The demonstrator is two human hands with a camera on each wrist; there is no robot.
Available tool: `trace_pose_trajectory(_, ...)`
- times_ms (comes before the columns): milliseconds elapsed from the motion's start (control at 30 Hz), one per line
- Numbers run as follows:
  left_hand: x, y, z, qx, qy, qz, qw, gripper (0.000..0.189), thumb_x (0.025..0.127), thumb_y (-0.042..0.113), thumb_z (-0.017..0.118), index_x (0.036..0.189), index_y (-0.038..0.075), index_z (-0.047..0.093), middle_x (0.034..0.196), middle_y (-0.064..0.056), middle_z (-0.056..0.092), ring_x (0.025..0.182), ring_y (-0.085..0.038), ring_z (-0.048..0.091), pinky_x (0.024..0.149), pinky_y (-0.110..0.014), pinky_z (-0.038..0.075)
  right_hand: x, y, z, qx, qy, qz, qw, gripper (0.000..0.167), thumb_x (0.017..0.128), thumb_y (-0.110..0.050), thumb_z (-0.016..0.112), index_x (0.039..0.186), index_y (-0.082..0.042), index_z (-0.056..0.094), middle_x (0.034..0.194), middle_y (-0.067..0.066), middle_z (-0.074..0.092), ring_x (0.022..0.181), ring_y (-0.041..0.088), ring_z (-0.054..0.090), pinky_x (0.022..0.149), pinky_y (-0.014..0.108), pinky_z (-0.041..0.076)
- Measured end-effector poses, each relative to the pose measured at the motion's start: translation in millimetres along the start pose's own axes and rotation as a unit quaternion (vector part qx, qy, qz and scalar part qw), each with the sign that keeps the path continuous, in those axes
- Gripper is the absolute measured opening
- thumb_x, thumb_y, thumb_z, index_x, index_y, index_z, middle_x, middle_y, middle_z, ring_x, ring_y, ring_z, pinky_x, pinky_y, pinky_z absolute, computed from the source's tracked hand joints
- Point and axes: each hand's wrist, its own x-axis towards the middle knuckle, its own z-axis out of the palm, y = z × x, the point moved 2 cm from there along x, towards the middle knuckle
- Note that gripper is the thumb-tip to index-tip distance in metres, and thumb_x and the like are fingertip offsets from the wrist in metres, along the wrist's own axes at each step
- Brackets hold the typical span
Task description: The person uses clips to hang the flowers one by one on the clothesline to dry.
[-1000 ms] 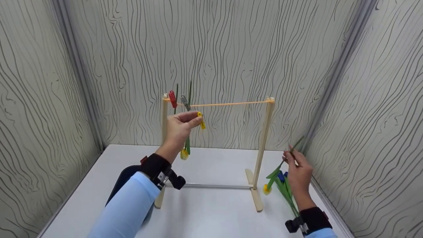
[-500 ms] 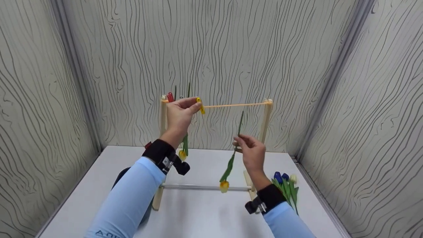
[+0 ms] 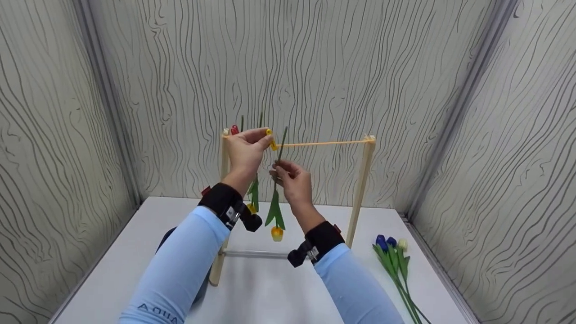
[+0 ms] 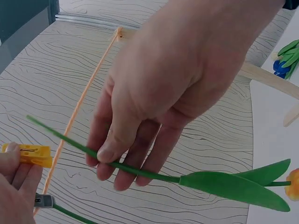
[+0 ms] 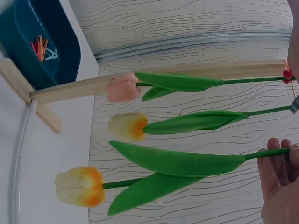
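Observation:
My left hand pinches a yellow clothespin right at the orange string, towards its left end. Just beside it, my right hand holds an artificial yellow-orange tulip by its green stem, bloom hanging down. The top of that stem crosses the string in the left wrist view. Two more tulips hang bloom-down from the string: a pink tulip under a red clothespin, and a yellow tulip under a grey clothespin. My left hand mostly hides those clips in the head view.
Wooden posts carry the string, joined low down by a clear rod. Blue and white tulips lie on the white table at the right. A dark blue bin with several clothespins stands at the left.
My right hand has brought the yellow-orange tulip from the right side leftward and up to the string. My left hand has raised the yellow clothespin to string height.

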Motion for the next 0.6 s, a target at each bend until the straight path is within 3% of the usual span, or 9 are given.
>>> trace_pose_trajectory(367,1.8,0.1,4.5,0.012,0.005,0.011,0.9999,0.019,0.098,0.004,0.079,0.117,0.001,0.082,0.117,-0.019,0.082,0.11,-0.028,0.081,0.098,-0.034,0.066,6.2,5.6,20.7,0.046,0.0,0.019,0.9987,0.025,0.109,-0.002,0.063,0.13,0.008,0.071,0.124,0.024,0.077,0.096,0.011,0.079,0.095,0.033,0.067)
trace_pose_trajectory(600,-1.1,-3.8,7.8,0.004,0.007,0.009,0.9999,0.018,0.098,0.002,0.078,0.116,-0.001,0.082,0.117,-0.02,0.082,0.111,-0.029,0.081,0.096,-0.032,0.066,9.5,7.1,21.2,0.038,-0.003,0.019,0.9991,0.024,0.109,-0.004,0.063,0.129,0.003,0.074,0.122,0.017,0.08,0.098,0.011,0.078,0.098,0.034,0.066)
